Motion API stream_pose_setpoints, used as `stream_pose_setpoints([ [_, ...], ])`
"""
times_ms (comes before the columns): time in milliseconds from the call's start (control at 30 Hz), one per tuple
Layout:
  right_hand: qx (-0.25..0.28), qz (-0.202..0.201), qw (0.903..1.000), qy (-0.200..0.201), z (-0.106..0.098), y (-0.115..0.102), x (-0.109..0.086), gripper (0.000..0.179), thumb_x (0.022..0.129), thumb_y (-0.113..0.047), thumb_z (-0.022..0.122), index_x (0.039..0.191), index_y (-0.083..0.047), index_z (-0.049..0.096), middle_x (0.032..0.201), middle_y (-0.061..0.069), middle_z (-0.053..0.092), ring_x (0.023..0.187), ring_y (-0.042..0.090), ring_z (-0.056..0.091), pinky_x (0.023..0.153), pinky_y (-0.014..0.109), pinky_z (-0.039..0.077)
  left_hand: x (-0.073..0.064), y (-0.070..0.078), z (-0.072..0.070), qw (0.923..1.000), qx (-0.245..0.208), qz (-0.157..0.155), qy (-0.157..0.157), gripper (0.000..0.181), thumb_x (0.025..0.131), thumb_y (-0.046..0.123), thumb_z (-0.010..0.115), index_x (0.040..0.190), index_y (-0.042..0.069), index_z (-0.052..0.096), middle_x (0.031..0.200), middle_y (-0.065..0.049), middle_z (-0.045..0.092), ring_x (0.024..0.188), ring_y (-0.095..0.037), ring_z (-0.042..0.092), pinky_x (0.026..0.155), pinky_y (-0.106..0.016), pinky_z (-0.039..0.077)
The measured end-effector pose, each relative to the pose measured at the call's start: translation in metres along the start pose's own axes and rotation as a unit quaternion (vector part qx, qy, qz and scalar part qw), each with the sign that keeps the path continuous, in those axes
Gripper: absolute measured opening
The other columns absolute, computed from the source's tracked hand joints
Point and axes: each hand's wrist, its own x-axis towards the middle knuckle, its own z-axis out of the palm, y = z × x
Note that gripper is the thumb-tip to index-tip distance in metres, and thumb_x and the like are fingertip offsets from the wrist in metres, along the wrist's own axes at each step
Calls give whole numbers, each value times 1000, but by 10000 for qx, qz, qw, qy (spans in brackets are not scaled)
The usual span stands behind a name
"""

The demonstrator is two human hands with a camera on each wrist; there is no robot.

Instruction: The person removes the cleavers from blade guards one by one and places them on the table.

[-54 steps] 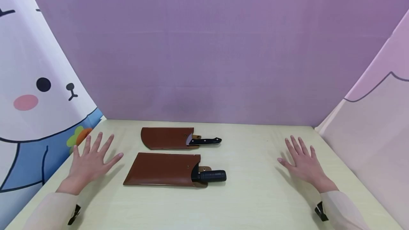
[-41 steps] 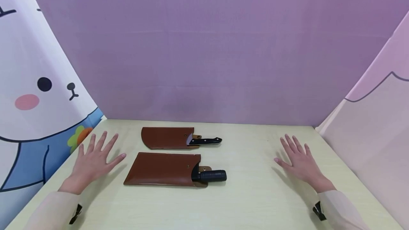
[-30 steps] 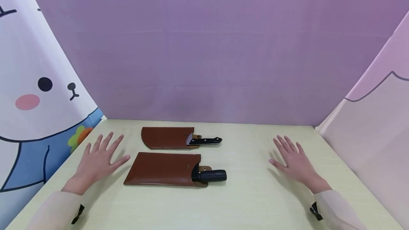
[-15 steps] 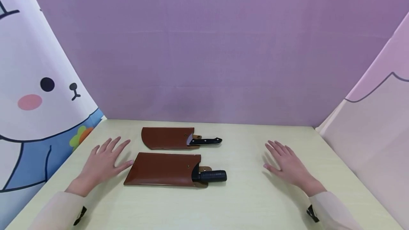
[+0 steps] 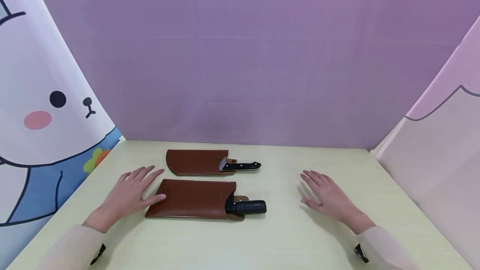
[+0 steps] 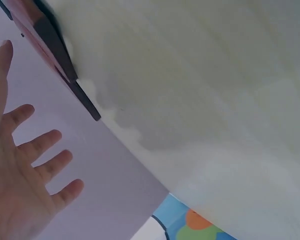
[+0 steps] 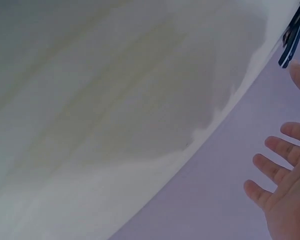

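Two sheathed knives lie side by side on the pale table, handles toward the right. The nearer one sits in a large brown leather sheath (image 5: 191, 199), its thick black handle (image 5: 249, 207) sticking out. Behind it, a smaller brown sheath (image 5: 196, 162) covers a knife whose black riveted handle (image 5: 243, 166) shows. My left hand (image 5: 129, 195) hovers at the left end of the nearer sheath, fingers spread, its thumb overlapping the sheath's corner in the head view. To the right of both handles, my right hand (image 5: 331, 199) hangs above the table with relaxed fingers and holds nothing.
A purple cloth backdrop (image 5: 240, 61) rises behind the table (image 5: 281, 241). On the left hangs a cloth with a cartoon animal (image 5: 56, 136); a pale pink cloth (image 5: 442, 149) hangs on the right.
Both hands have moved inward and lower, the left toward the nearer sheath and the right toward the handles. Their fingers have tilted more toward the middle. The sheathed knives have stayed in place.
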Motion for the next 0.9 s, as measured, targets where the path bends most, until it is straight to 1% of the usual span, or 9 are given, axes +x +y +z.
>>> stream_pose_setpoints([
  [100, 50, -109, 9999, 24, 1, -5, 2, 68, 81, -40, 65, 133, -2, 44, 137, 16, 44, 124, 36, 42, 100, 52, 32, 2, 5, 0, 9999, -27, 108, -5, 75, 75, 64, 58, 133, 18, 48, 131, -16, 49, 116, -38, 46, 89, -59, 35],
  [267, 70, -270, 9996, 69, 2, -13, 7, 68, 79, -40, 66, 132, -3, 45, 134, 15, 47, 122, 35, 44, 99, 50, 34, 5, 14, 0, 9997, -61, 198, -115, 75, 73, 65, 59, 131, 17, 50, 130, -15, 50, 116, -37, 47, 89, -58, 37],
  [467, 129, -409, 9991, 74, 3, -23, 12, 68, 78, -41, 67, 132, -4, 46, 132, 12, 50, 120, 33, 47, 98, 49, 36, 7, 20, 1, 9991, -182, 358, -135, 75, 73, 65, 59, 130, 17, 51, 128, -13, 52, 115, -34, 49, 87, -56, 39],
  [600, 161, -531, 9984, 72, 3, -29, 16, 68, 77, -41, 68, 130, -4, 48, 129, 12, 52, 118, 32, 49, 97, 48, 38, 8, 24, 1, 9984, -274, 468, -146, 75, 73, 66, 59, 130, 18, 51, 126, -11, 54, 115, -33, 50, 87, -54, 39],
  [900, 267, -724, 9970, 9, 2, -42, 24, 67, 77, -43, 68, 128, -5, 50, 126, 10, 54, 115, 28, 51, 96, 46, 39, 12, 36, 0, 9966, -452, 616, -321, 74, 73, 66, 59, 131, 21, 50, 126, -10, 54, 112, -32, 52, 85, -53, 41],
])
